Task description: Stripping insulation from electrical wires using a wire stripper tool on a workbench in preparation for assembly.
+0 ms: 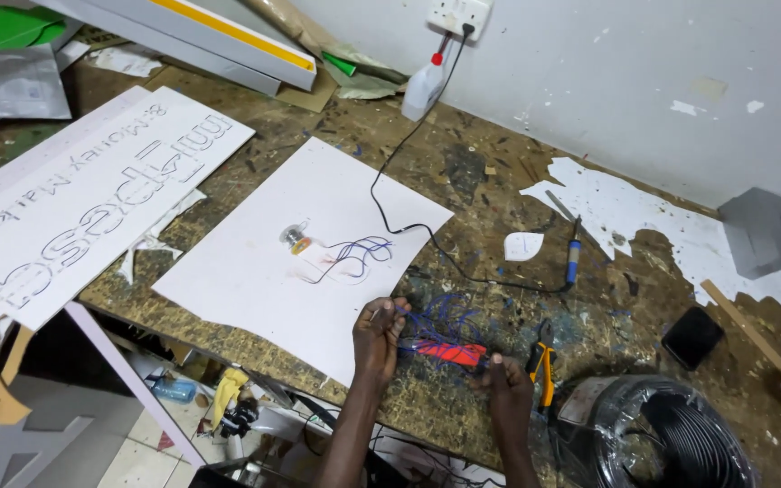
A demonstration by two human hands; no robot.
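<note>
My left hand (379, 327) pinches thin blue wires (440, 318) at the near edge of a worn workbench (472, 172). My right hand (503, 380) holds the end of a red bundle (449, 351) from which those wires fan out. Beside my right hand lie yellow-handled pliers (542, 361). A white sheet (264, 262) in front of my left hand carries a small round spool (296, 238) and a loose tangle of blue and red wire (354, 255).
A soldering iron (573, 258) lies at the centre right, its black cord running to a wall socket (456, 14). A white squeeze bottle (422, 89) stands by the wall. A cut-out letter board (83, 203) is at left, a black cable coil (680, 434) at right, and a black phone (692, 336).
</note>
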